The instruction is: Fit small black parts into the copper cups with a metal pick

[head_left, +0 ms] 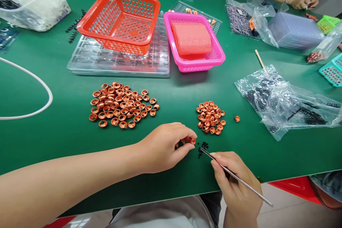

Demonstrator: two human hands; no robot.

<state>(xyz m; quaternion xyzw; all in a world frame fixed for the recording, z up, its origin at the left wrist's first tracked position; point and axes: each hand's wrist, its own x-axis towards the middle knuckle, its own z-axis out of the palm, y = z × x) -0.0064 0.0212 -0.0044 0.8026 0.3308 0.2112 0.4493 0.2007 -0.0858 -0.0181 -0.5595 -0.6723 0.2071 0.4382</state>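
Note:
Between thumb and fingertips, my left hand pinches a small copper-coloured cup-shaped ring. My right hand grips slim metal tweezers like a pen. Their tip touches a little cluster of tiny black pieces on the table, just right of the held ring. Behind my hands lie a large pile of copper rings on the left and a smaller pile of copper pieces on the right. One loose copper piece sits apart, farther right.
A red-orange basket rests on stacked clear trays. Beside it, a pink basket holds folded foam. Plastic bags with black parts lie right. A white cable loops at left. Another person's hands are at the far right.

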